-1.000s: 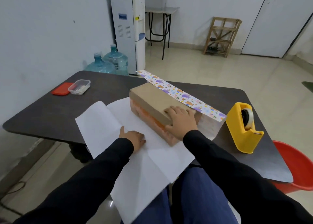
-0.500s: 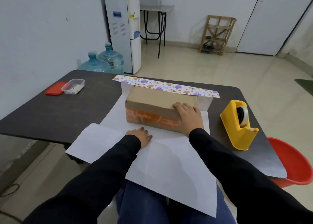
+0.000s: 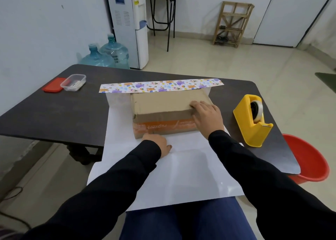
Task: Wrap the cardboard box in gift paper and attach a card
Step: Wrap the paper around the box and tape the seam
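1. The room has a pale tiled floor [image 3: 236, 61] and white walls. A white water cooler [image 3: 127, 21] stands at upper centre-left, with two blue water bottles [image 3: 112, 52] on the floor beside it.
2. A dark table [image 3: 54, 116] with rounded corners fills the middle of the frame.
3. The gift paper [image 3: 181, 167] lies white side up from mid-table down over the near edge onto the person's lap. Its far edge stands up behind the box and shows a strip of small coloured cartoon prints.
4. The box [image 3: 163, 101], plain brown cardboard, sits on the paper at frame centre. An orange band runs along its near face with white lettering upside down, too blurred to read with certainty.
5. A red tub [image 3: 309, 159] sits on the floor at right, partly under the table corner.
6. A wooden rack [image 3: 232, 23] stands against the far wall.
7. A yellow tape dispenser [image 3: 251, 119] holding a clear roll stands right of the box.
8. A clear tub [image 3: 73, 82] at left holds small white items, next to its red lid [image 3: 51, 85].
9. The right hand [image 3: 207, 116] lies flat, fingers extended, over the box's near right corner.
10. The left hand [image 3: 158, 143] presses the paper, relaxed, just at the box's near left base.
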